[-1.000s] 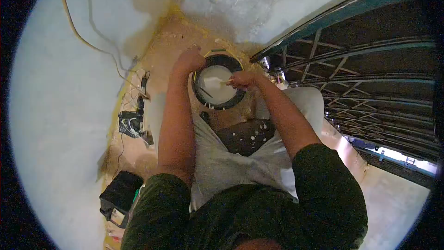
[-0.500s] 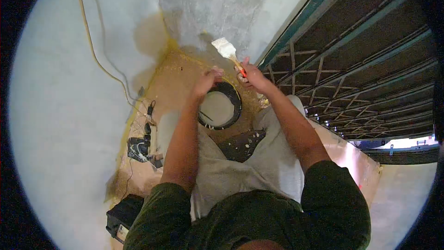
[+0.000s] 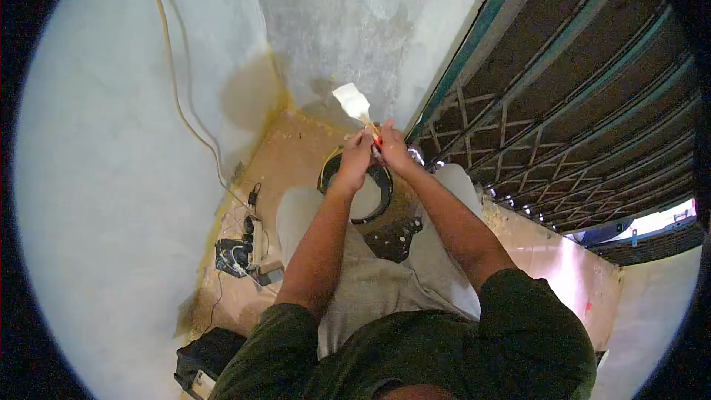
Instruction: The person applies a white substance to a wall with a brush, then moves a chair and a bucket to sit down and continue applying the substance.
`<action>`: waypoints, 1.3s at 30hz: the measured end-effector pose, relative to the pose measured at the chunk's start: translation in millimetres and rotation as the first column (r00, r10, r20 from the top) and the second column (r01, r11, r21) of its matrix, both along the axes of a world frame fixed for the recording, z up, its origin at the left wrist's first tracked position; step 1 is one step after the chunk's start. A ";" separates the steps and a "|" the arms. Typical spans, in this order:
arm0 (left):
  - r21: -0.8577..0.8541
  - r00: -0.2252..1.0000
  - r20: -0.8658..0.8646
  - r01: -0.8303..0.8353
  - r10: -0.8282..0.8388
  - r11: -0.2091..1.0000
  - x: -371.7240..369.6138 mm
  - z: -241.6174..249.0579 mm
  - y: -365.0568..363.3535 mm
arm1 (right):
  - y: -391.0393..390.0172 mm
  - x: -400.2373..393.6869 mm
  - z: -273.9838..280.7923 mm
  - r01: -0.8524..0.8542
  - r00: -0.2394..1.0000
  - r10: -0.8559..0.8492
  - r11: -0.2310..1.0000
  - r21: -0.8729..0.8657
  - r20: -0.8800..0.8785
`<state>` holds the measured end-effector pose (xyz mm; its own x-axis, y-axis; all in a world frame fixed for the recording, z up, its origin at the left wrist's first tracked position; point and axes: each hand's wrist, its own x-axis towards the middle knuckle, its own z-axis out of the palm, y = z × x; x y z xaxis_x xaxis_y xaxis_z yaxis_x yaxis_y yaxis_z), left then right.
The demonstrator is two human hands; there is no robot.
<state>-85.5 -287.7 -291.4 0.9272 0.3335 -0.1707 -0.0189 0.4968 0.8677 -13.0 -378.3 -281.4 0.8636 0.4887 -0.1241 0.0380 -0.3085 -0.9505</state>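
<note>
**White-coated brush raised between two bare hands, above a dark bucket**

On the left side, a yellowish cable (image 3: 175, 78) hangs along the pale wall (image 3: 96, 178) and goes down to the floor (image 3: 270, 152). There, near the person's left leg, I see a small heap of black plugs and wires (image 3: 235, 255), and lower a black bag (image 3: 209, 355).

In the middle is the brush (image 3: 352, 102). Its head is wide and flat, thickly covered with white from edge to edge. The handle is thin, the colour of light wood near the head, with an orange-red part lower, where the fingers are. The brush is tilted, its head pointing away from the person and a little to the left.

The left hand (image 3: 355, 159) is at the left side of the handle, with its fingers bent and close together; I cannot tell if it grips the handle or only is beside it. The head stands out beyond both hands. Under them is the round dark bucket (image 3: 383, 204) with pale liquid (image 3: 364, 200) inside, partly hidden by the hands.

The right hand (image 3: 395, 150) is closed around the orange-red part, very near the left hand. Farther right, a dark folding metal gate (image 3: 563, 115) with teal edges fills the side.
</note>
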 end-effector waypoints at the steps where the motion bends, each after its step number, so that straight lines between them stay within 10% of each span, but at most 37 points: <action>1: 0.044 0.998 0.020 -0.052 0.051 0.998 1.0 1.2 -1.0 | 1.2 0.9 1.6 -0.002 1.000 0.002 1.000 0.003 0.011; 5: 0.260 0.995 0.062 -0.095 0.082 0.961 -8.2 22.9 -3.8 | 5.5 -17.2 3.4 0.041 0.851 0.012 0.995 -0.090 0.524; 8: 0.246 0.995 -0.060 -0.066 0.083 0.967 -1.8 13.2 -2.6 | 4.0 -17.0 6.0 0.007 0.995 -0.002 0.999 -0.052 0.101; 11: 0.438 0.978 0.013 -0.194 0.209 0.878 22.5 -33.7 1.2 | -13.2 -7.0 30.7 -0.065 0.996 0.075 0.975 -0.213 0.038; 16: 0.066 0.980 0.039 -0.200 0.197 0.978 10.2 -8.0 1.4 | -27.1 46.3 9.2 0.167 0.978 -0.175 0.983 -0.082 -0.114; 21: 0.057 0.996 -0.062 -0.068 0.072 0.996 9.3 -19.0 29.1 | -19.2 84.3 38.4 0.293 0.905 -0.256 0.954 0.060 -0.340; 31: -0.001 1.000 -0.016 0.008 -0.008 1.000 0.4 -15.4 17.5 | -50.6 88.7 -5.8 0.244 0.933 -0.169 0.946 0.214 -0.317; 39: 0.012 0.994 -0.086 -0.069 0.070 0.998 -1.3 27.9 -31.7 | -67.7 56.1 36.9 -0.155 0.910 0.245 0.949 0.274 -0.335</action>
<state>-86.8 -319.3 -263.6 0.8835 0.3988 -0.2457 0.0218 0.4889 0.8721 43.1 -446.0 -244.6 0.6618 0.7003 -0.2675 -0.2840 -0.0961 -0.9540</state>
